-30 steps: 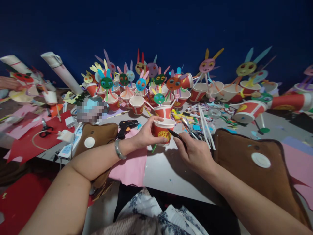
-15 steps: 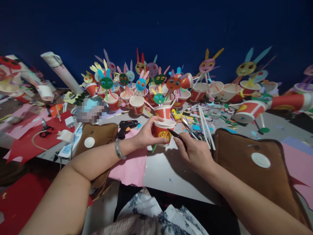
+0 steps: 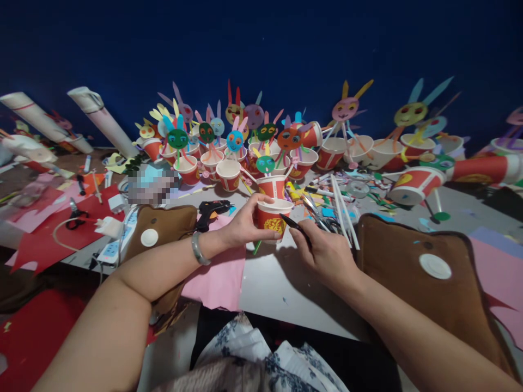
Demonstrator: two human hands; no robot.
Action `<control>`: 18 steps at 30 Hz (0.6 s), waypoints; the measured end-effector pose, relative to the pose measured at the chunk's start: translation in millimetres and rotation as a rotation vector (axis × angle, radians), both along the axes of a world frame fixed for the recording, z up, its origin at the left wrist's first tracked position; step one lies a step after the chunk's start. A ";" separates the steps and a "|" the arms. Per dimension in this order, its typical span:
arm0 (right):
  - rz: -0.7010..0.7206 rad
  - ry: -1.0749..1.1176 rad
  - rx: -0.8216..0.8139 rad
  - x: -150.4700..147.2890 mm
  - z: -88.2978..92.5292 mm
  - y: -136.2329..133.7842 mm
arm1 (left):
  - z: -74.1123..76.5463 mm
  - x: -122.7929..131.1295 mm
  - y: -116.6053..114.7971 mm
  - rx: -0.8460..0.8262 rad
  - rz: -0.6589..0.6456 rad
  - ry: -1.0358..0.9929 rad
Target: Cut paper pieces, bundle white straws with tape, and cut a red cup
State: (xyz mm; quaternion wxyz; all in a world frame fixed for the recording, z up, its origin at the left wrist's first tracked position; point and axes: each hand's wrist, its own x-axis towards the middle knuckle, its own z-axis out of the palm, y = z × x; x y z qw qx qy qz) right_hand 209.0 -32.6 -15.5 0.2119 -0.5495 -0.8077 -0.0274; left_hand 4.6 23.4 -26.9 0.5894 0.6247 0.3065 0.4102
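My left hand (image 3: 249, 220) is wrapped around a red and white paper cup (image 3: 272, 218) with a yellow print, thumb across its front and fingers at the rim. The cup stands upright just above or on the table; its base is partly hidden. My right hand (image 3: 327, 250) grips a slim black pointed tool (image 3: 291, 223), its tip touching or very close to the cup's right side below the rim. I cannot tell its exact kind. Right behind the cup stands another paper cup with a green paper rabbit head (image 3: 265, 164).
Several paper-cup rabbits (image 3: 178, 139) line the back. A black glue gun (image 3: 211, 212) lies left of the cup, near pink paper (image 3: 220, 272). Brown hot-water bags (image 3: 163, 220) flank my arms. Scissors (image 3: 75, 215), a power strip (image 3: 116, 239) and white sticks (image 3: 345, 212) lie around.
At the far left, a red-faced cup figure and a white cup have shifted out of their places, uncovering a white roll. My hands, the cup and the black tool have hardly moved.
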 end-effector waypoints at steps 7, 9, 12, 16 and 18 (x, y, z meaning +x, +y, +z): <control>-0.008 -0.011 0.009 0.4 -2.0 0.3 | -0.5 -0.2 -0.4 -0.021 -0.007 0.005; -0.012 -0.014 0.021 0.3 -2.2 0.5 | -0.6 -0.4 -0.2 -0.031 -0.012 0.011; -0.008 -0.007 0.025 0.1 -2.1 0.5 | -0.5 -0.7 -0.1 -0.034 -0.017 0.006; -0.011 -0.001 0.008 0.1 -1.9 0.0 | 1.6 -0.7 -0.5 -0.059 -0.031 -0.031; -0.015 -0.002 0.001 0.0 -1.7 -0.1 | 3.9 -0.5 -0.9 -0.088 -0.018 -0.045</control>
